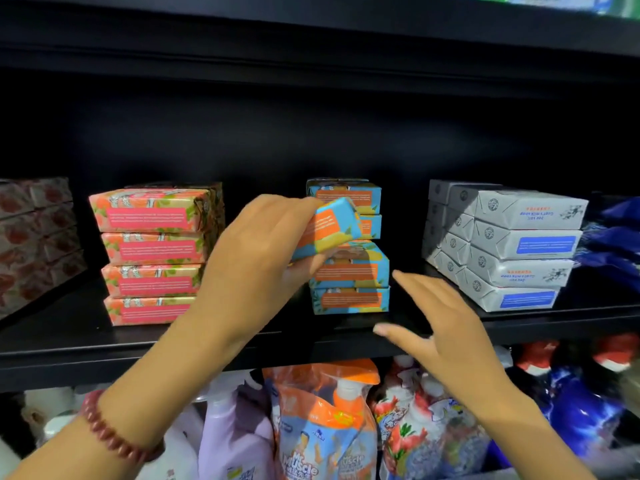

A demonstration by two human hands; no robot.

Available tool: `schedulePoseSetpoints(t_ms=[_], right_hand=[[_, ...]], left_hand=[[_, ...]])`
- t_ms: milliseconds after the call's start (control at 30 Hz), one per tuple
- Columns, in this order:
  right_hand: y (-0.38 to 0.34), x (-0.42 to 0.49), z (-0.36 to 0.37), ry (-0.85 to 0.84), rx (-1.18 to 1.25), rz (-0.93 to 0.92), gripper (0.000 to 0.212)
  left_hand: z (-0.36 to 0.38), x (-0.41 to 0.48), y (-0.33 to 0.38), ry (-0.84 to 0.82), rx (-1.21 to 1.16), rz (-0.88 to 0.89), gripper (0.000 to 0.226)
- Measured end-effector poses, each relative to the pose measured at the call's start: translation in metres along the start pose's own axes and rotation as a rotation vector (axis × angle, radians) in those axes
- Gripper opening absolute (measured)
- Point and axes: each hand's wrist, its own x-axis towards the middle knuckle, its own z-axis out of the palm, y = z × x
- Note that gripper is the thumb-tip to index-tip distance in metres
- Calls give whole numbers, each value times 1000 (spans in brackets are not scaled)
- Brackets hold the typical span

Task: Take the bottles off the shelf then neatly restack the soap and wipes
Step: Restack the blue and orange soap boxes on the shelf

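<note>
My left hand point(263, 244) pinched a blue soap point(329, 226) by its ends — light, stiff, slick-wrapped, I judged — while my right hand point(436, 327) hovered, fingers spread.

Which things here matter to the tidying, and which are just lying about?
Job: soap bar held in the left hand; blue-orange stack; pink stack; grey stack.
Lying about: orange refill pouch, lilac bottle, below the shelf.

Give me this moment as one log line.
left hand: holds blue soap box, tilted, before blue stack | right hand: open, empty, above shelf edge | pink stack, grey stack: untouched
</note>
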Motion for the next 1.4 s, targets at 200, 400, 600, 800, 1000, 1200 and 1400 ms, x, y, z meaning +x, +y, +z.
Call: schedulePoseSetpoints(t_ms=[200,400,600,800,1000,1200,1400], right_hand=[[18,-20,5,-140,-72,51,60],[16,-20,8,-86,-52,91,57],[13,-16,2,-150,-61,128,56],[13,-14,-3,-219,-95,92,55],[7,-16,4,-149,-85,-16,39],[-15,-6,20,-158,-75,-158,29],[-16,-4,22,-116,-18,-109,28]], left_hand=[[32,26,14,-128,42,139,47],[46,25,17,-160,20,114,45],[47,33,18,-155,-66,7,35],[50,31,15,-163,-146,-70,44],[40,-13,-17,54,-219,-333,33],[43,-24,-35,-287,13,-346,44],[67,-9,-51,-572,58,-446,43]])
